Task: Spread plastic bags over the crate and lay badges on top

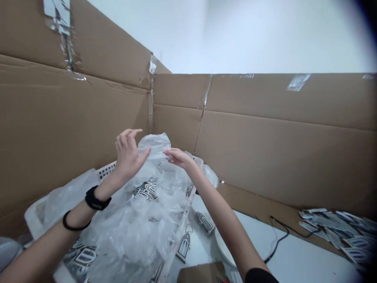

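The right hand point(178, 156) apparently pinches a translucent plastic bag point(156, 143), which could slip from its one-edge hold beside the spread, empty left hand point(128, 153).

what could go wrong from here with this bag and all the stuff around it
The plastic bag might slip: the right hand seems to pinch only its edge, while the left hand is open beside it.

Arched pieces could be overlooked or dragged out, as crumpled plastic partly covers them in the white basket.

The arched-window ornament beside the basket could perhaps get knocked.
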### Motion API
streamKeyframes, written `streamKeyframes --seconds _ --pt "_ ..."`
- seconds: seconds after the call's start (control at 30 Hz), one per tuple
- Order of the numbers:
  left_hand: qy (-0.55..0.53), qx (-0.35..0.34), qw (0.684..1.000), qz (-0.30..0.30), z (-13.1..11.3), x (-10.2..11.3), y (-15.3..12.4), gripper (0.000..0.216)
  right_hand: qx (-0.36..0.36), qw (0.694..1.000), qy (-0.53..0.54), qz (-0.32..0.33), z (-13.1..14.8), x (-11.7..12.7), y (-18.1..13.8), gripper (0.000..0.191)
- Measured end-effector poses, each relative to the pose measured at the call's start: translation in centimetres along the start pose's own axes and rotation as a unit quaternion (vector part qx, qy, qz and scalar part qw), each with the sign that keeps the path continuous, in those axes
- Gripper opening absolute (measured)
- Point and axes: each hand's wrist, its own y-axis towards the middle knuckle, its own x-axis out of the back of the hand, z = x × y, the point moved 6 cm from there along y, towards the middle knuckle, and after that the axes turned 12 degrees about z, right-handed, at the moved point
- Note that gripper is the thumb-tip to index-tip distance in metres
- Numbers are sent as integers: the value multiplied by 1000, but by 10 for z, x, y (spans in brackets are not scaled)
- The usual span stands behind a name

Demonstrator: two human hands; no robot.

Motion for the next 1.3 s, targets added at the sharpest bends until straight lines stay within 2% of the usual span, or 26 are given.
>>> streamKeyframes --seconds 0.03,0.07,0.13,0.17,0.2,0.27,0.37,0.43,0.47,0.53,0.6,0.67,0.73,0.83,0.93,1.03,1.1,1.2,1.3 --pt "38 -44 997 46 -11 -7 -5 44 8 1000 -1 -24 1 7 3 12" --pt "50 -90 986 131 -21 -19 -11 39 16 999 -2 -49 2 13 6 16" --pt "24 -146 931 332 -30 -49 -31 29 32 995 -5 -96 2 24 8 25" --pt "3 -150 901 406 -29 -61 -41 25 39 992 -6 -118 1 29 7 27" --pt "-14 -145 880 453 -27 -69 -49 21 46 989 -8 -139 -1 33 4 29" --pt "-41 -130 864 485 -20 -77 -54 18 61 982 -16 -180 -6 39 -5 29" --pt "-72 -124 869 473 -13 -70 -45 22 88 971 -37 -221 -6 41 -27 33" --pt "-98 -101 900 412 -8 -54 -32 24 105 970 -55 -211 1 33 -43 34" --pt "-111 -86 917 373 -5 -45 -25 24 113 974 -67 -183 7 25 -50 34" --pt "-133 -57 942 301 1 -29 -17 23 123 983 -112 -71 20 2 -61 36" --pt "-149 -40 953 260 5 -22 -14 22 115 978 -165 50 29 -22 -70 35" --pt "-194 -22 955 224 9 -19 -14 21 87 969 -206 108 32 -35 -74 28" --pt "-292 26 940 174 17 -18 -13 20 76 969 -218 91 31 -35 -72 25" --pt "-455 123 879 65 34 -17 -14 23 108 973 -196 53 27 -33 -67 30" --pt "-515 157 843 -1 46 -16 -14 30 136 978 -158 -1 22 -30 -63 33" --pt "-538 164 827 -3 50 -19 -15 39 150 978 -140 -29 20 -34 -62 31" --pt "-533 152 831 45 44 -24 -16 50 144 979 -141 -12 21 -42 -60 30" --pt "-456 105 871 152 27 -31 -18 53 141 980 -143 -7 22 -51 -58 31" --pt "-382 85 904 171 16 -33 -23 29 168 975 -136 -60 23 -47 -55 32"
